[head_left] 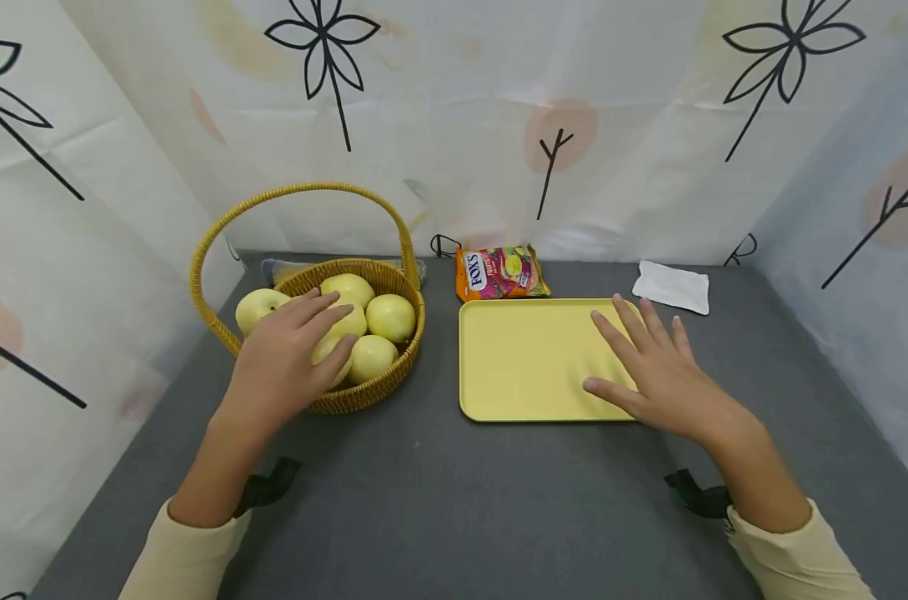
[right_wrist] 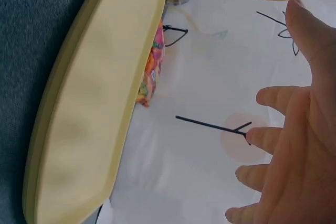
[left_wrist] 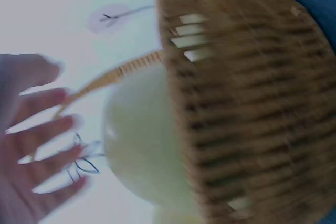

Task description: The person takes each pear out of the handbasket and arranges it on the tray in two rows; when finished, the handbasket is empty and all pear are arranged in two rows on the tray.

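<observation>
A woven basket (head_left: 404,371) with a tall arched handle stands on the left, filled with several round yellow-green fruits (head_left: 390,317) that look like apples or pears. Above its near left side hovers my left hand (head_left: 292,354), fingers spread, holding nothing. In the left wrist view that hand (left_wrist: 37,140) is apart from the fruit (left_wrist: 142,135) and the basket wall (left_wrist: 252,103). My right hand (head_left: 659,383), likewise spread and holding nothing, is over the right part of a yellow tray (head_left: 529,362). The right wrist view shows its fingers apart from the tray (right_wrist: 100,87).
Behind the tray lies a colourful FOX'S candy bag (head_left: 502,273). A folded white cloth or tissue (head_left: 671,286) is at the back right. Something greyish in clear wrap (head_left: 277,271) lies partly hidden behind the basket. Patterned white curtains (head_left: 469,125) enclose the dark grey table (head_left: 454,508).
</observation>
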`<state>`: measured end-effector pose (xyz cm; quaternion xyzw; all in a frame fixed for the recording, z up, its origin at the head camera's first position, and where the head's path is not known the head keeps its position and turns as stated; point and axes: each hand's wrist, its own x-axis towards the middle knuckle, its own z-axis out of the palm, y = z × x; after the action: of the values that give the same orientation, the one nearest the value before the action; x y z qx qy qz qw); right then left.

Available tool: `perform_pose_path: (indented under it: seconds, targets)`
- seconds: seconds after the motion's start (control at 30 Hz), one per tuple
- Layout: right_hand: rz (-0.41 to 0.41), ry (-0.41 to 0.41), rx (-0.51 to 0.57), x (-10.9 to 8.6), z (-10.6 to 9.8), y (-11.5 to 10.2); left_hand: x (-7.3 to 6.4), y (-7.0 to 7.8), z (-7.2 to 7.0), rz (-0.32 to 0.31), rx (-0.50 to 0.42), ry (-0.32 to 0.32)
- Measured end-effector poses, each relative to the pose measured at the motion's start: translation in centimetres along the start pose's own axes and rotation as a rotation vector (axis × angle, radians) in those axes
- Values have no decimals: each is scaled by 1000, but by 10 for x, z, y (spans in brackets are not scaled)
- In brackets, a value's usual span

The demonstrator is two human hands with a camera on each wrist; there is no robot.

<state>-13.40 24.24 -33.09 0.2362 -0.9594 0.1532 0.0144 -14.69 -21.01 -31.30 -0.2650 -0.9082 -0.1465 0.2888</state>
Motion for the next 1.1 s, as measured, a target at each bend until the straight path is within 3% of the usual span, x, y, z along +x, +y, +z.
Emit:
perform_pose_path:
  seconds: [0.1,0.2,0.3,0.37,0.43,0.57,0.7,0.83,0.97,1.1]
  targets:
    - [-30,-13,10,4,2,-1,6,-8,1,92,-35,327]
    - [-56,-17,10,8,7,0,14,-14,2,127,-65,672]
    - [-77,-24,12,13,13,1,21,-20,-1,83,-87,941]
    - [-86,-27,16,16,15,-1,21,-26,-6,-5,-114,1021]
    - [-94,-34,22,19,18,-3,17,-32,-12,-138,-198,998]
    - [-120,-62,12,27,23,-9,3,-43,-15,-428,-487,819]
    - [-171,-84,-11,37,28,-17,-14,-62,1,-582,-714,713]
    - [-220,-78,-26,47,30,-26,-27,-81,25,-591,-772,720]
    - [-252,-73,-12,57,30,-35,-32,-87,41,-547,-732,774]
    - [-271,-79,13,68,31,-46,-30,-78,40,-547,-703,789]
